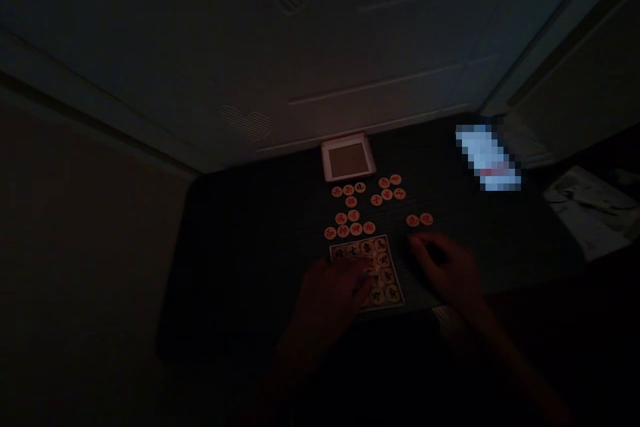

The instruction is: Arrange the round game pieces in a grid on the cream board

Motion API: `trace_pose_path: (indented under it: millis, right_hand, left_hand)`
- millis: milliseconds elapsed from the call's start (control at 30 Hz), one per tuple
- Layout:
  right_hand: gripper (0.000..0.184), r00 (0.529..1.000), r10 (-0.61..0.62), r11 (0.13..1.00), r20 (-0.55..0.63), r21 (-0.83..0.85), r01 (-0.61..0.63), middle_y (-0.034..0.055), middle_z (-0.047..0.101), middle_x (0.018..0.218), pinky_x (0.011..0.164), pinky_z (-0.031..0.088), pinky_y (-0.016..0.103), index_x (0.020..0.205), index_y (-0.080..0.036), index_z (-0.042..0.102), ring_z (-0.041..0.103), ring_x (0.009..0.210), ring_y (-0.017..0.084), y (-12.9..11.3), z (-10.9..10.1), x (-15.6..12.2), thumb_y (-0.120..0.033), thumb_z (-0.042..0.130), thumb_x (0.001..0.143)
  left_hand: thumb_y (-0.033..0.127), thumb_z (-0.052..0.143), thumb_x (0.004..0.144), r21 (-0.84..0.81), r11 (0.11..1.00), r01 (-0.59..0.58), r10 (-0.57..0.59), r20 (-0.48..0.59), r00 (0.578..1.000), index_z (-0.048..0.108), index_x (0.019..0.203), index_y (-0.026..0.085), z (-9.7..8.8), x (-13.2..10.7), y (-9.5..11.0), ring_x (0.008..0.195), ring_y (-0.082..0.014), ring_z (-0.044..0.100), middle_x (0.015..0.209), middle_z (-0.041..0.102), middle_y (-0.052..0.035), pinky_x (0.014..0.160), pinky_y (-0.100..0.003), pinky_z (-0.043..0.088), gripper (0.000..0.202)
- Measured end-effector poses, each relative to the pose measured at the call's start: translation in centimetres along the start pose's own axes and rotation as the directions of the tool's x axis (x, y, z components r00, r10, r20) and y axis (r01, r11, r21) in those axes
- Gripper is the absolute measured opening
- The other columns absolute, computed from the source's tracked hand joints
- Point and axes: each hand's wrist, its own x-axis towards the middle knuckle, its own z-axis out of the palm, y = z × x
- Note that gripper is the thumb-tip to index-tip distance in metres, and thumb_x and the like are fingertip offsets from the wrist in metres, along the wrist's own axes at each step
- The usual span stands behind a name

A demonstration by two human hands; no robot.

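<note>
Head-worn view, facing forward and down

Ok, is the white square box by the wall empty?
Empty: the white box shows a bare brown bottom; the Chinese chess pieces lie outside it.

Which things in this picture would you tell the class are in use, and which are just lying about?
In use: left hand over black-marked xiangqi pieces on a rectangular card; right hand just below two of the red-marked xiangqi pieces.

Lying about: white square tray; blurred pale object; printed paper.
</note>
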Motion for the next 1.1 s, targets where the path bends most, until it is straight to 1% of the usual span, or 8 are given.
trace_pose_path:
  millis: [167,300,333,400,533,733,967,1100]
  right_hand:
    - [0.022,1.000,-0.009,1.000,-0.010,-0.006,0.009,0.0053,0.080,0.093,0.073,0.057,0.031,0.094,-0.021,0.076,0.074,0.080,0.021,0.0,0.1,0.0,-0.038,0.063,0.095]
    - [0.021,1.000,-0.004,1.000,-0.013,0.008,0.004,0.0051,0.080,0.093,0.071,0.056,0.030,0.094,-0.022,0.076,0.074,0.080,0.021,0.1,0.1,0.0,-0.038,0.063,0.095]
    - [0.021,1.000,-0.003,1.000,-0.011,0.015,0.003,0.0049,0.080,0.093,0.071,0.056,0.030,0.094,-0.022,0.076,0.074,0.079,0.020,0.1,0.1,-0.1,-0.038,0.063,0.095]
    - [0.020,1.000,0.000,1.000,-0.017,0.027,0.001,0.0046,0.080,0.091,0.069,0.057,0.030,0.093,-0.022,0.076,0.074,0.078,0.020,0.0,0.1,-0.1,-0.038,0.063,0.095]
    - [0.020,1.000,0.006,1.000,-0.024,0.031,-0.006,0.0046,0.080,0.092,0.070,0.057,0.030,0.093,-0.023,0.076,0.075,0.079,0.021,0.1,0.1,-0.1,-0.038,0.063,0.095]
    - [0.020,1.000,-0.013,0.999,-0.027,0.029,0.014,0.0043,0.080,0.092,0.071,0.057,0.029,0.093,-0.022,0.076,0.075,0.079,0.020,0.1,0.3,-0.1,-0.037,0.063,0.095]
    - [0.019,1.000,-0.020,0.999,-0.022,0.037,0.021,0.0042,0.080,0.092,0.070,0.057,0.029,0.094,-0.023,0.076,0.074,0.079,0.020,0.1,0.2,-0.2,-0.036,0.063,0.095]
    - [0.019,1.000,-0.021,0.999,-0.017,0.038,0.022,0.0046,0.079,0.091,0.070,0.057,0.029,0.094,-0.022,0.076,0.074,0.078,0.020,0.1,0.2,-0.1,-0.036,0.062,0.095]
  left_hand:
    - [0.036,0.056,0.101,0.050,0.998,-0.028,0.033,-0.098,0.995,0.070,0.118,0.025,-2.2,1.8,-1.1,0.084,-0.0205,0.072,0.098,0.079,-0.0023,0.078,-0.037,0.054,0.025]
    - [0.033,0.058,0.100,0.104,0.995,-0.003,0.031,-0.273,0.961,0.070,0.118,0.023,-4.1,5.9,-2.7,0.097,-0.0215,0.070,0.115,0.075,-0.0049,0.083,-0.036,0.055,0.023]
    - [0.032,0.059,0.100,0.109,0.993,-0.034,0.066,-0.302,0.951,0.070,0.118,0.022,-4.3,7.1,-3.0,0.104,-0.0224,0.069,0.117,0.075,-0.0058,0.087,-0.036,0.054,0.023]
    - [0.031,0.060,0.099,0.125,0.989,-0.076,0.116,-0.353,0.928,0.070,0.117,0.020,-4.3,9.2,-3.6,0.105,-0.0231,0.068,0.113,0.076,-0.0066,0.091,-0.037,0.054,0.023]
    - [0.026,0.058,0.099,0.182,0.978,-0.097,0.154,-0.331,0.931,0.074,0.107,0.019,-3.5,12.0,-3.7,0.101,-0.0242,0.067,0.105,0.076,-0.0076,0.089,-0.038,0.054,0.019]
    - [0.020,0.055,0.099,0.231,0.968,-0.097,0.158,-0.264,0.952,0.075,0.099,0.015,-2.9,12.9,-3.7,0.101,-0.0263,0.067,0.102,0.076,-0.0103,0.090,-0.040,0.052,0.021]
    - [0.027,0.061,0.097,0.234,0.972,0.039,0.044,-0.341,0.939,0.077,0.098,0.020,-2.5,13.0,-3.9,0.097,-0.0278,0.068,0.098,0.077,-0.0090,0.082,-0.040,0.052,0.017]
    - [0.027,0.062,0.096,0.248,0.968,0.042,0.042,-0.323,0.945,0.078,0.096,0.021,-2.3,13.4,-3.8,0.097,-0.0274,0.069,0.097,0.076,-0.0093,0.082,-0.040,0.052,0.017]
